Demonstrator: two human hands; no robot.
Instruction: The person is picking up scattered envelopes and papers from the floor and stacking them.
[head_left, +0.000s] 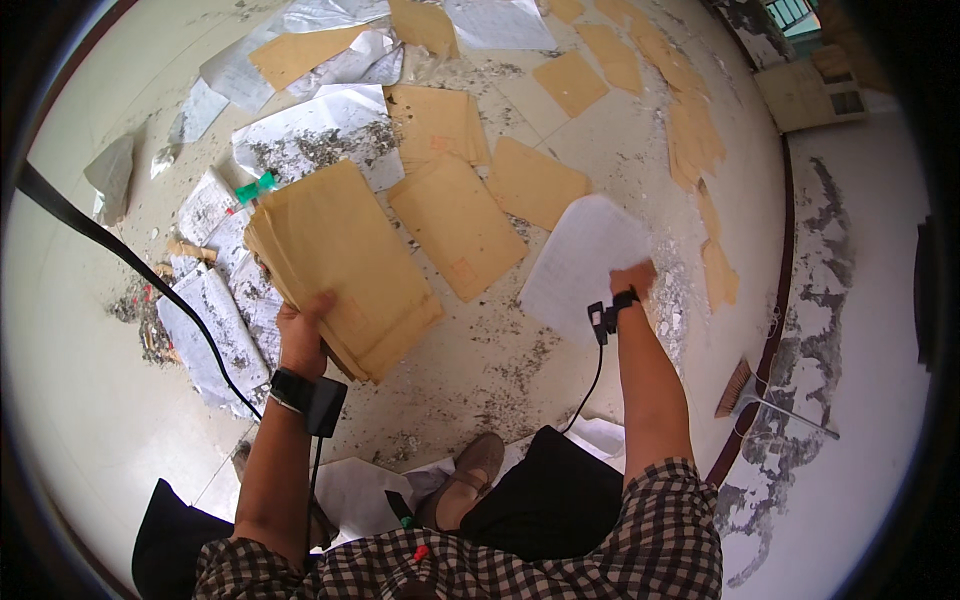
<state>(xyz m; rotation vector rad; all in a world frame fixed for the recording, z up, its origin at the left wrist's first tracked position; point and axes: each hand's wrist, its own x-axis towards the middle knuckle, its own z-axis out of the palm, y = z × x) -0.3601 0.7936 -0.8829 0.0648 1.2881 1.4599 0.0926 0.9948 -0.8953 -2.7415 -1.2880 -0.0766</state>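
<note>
My left hand (304, 337) grips the lower left edge of a thick stack of brown paper envelopes (349, 262), thumb on top, held above the floor. On the right, my right hand (632, 280) is closed at the right edge of a white paper sheet (581, 259); motion blurs the fingers. Between the hands, a brown envelope (459, 229) lies flat on the floor. Another brown envelope (536, 182) rests just beyond it, partly under the white sheet. Past the stack, a dirt-covered white sheet (319, 135) is spread out.
Dirty paper bundles (214, 330) lie to the left, with a black cable (142, 262) hanging in front. More envelopes (686, 127) line the right side near the peeling wall (817, 300). A broom (739, 394) lies by the skirting. Dark debris (517, 375) is scattered before my shoe (476, 465).
</note>
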